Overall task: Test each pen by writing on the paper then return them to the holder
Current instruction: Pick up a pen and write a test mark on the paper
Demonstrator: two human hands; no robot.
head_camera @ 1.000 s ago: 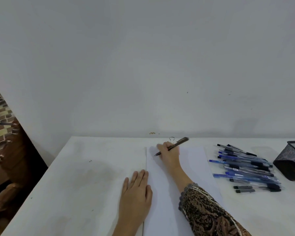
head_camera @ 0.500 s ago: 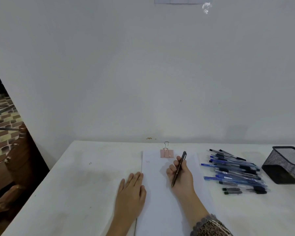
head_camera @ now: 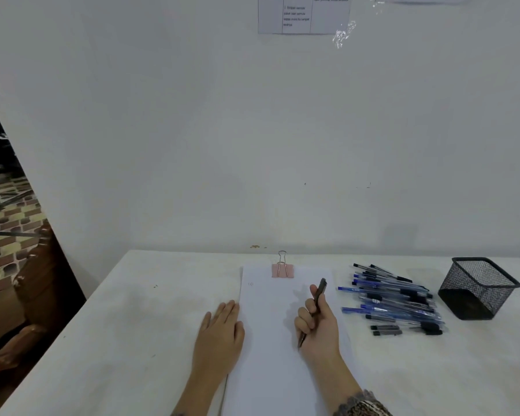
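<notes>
Pen [head_camera: 321, 289], dark, clamped in right hand [head_camera: 318, 328] grip over paper [head_camera: 267, 325]; left hand [head_camera: 219, 334] flat alongside; test probably finished, mesh holder [head_camera: 478, 288] next.

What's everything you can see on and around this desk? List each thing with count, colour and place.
table: one, white, against the wall.
paper: one clipped stack, white, table centre.
binder clip: one, pink, paper's top edge.
scribble: one, faint, paper's top left corner.
loose pens: a pile, blue and black, right of the paper.
holder: one, black mesh, far right, no pens showing inside.
printed sheet: one, white, high on the wall.
wooden furniture: one carved piece, brown, left edge.
dark pen: one, held over the paper.
left hand: flat at the paper's left edge.
right hand: grips the dark pen.
</notes>
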